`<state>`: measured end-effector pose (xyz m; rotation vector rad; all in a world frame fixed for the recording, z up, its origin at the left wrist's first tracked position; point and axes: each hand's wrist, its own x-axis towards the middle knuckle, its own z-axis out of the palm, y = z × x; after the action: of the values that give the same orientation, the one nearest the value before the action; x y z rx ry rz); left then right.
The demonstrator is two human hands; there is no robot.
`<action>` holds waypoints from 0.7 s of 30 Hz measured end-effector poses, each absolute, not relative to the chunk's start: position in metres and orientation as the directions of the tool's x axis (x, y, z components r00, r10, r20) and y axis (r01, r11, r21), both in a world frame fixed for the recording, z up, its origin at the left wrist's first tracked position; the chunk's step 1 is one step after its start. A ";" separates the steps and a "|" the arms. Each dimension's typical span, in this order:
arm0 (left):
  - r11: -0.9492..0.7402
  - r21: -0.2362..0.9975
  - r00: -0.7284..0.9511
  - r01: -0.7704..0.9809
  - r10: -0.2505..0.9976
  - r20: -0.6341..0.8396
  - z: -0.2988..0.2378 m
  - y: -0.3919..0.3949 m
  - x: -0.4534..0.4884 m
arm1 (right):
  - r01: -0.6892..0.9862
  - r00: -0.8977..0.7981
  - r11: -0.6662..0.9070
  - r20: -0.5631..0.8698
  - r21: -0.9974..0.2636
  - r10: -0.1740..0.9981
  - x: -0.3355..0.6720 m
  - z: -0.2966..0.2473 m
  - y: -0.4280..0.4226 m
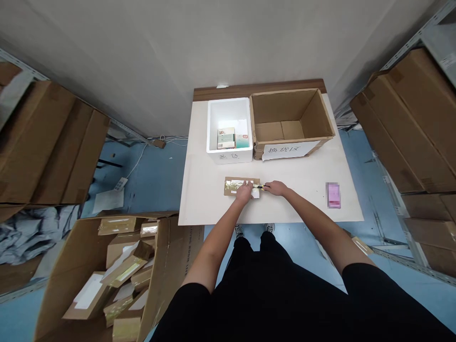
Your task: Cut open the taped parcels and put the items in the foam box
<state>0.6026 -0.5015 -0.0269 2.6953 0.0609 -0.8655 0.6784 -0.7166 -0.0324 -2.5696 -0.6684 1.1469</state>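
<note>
A small brown taped parcel [235,183] lies flat on the white table [213,199]. My left hand [245,192] presses down on its right half, fingers curled over it. My right hand [275,188] is closed round a thin dark tool [261,187] whose tip points at the parcel's right end. I cannot make out what kind of tool it is.
Behind stand a white foam box [213,137] with small packs and an open cardboard box [317,116] with a paper label. A pink item [333,195] lies at the right. On the floor at the left is a big carton [71,266] of parcels. Shelves with cartons stand on both sides.
</note>
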 end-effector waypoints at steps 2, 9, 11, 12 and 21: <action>-0.957 0.257 0.804 0.135 -0.046 -0.592 -0.027 -0.502 0.604 | 0.347 0.595 -0.872 -0.638 -0.345 0.489 0.678 -0.030 -0.714; -0.969 0.225 0.792 0.105 -0.055 -0.608 -0.025 -0.505 0.606 | 0.351 0.521 -0.858 -0.683 -0.375 0.512 0.679 -0.024 -0.718; -0.967 0.232 0.792 0.103 -0.061 -0.608 -0.025 -0.504 0.606 | 0.329 0.494 -0.858 -0.702 -0.395 0.513 0.680 -0.023 -0.720; -0.966 0.236 0.792 0.103 -0.064 -0.607 -0.025 -0.504 0.606 | 0.321 0.487 -0.858 -0.706 -0.402 0.513 0.680 -0.023 -0.720; -0.963 0.253 0.794 0.093 -0.081 -0.603 -0.032 -0.503 0.607 | 0.245 0.507 -0.868 -0.706 -0.431 0.494 0.678 -0.020 -0.717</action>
<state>0.6070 -0.5030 -0.0325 2.7138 0.0094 -0.9299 0.6782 -0.7173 -0.0203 -2.4766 -0.6227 1.2924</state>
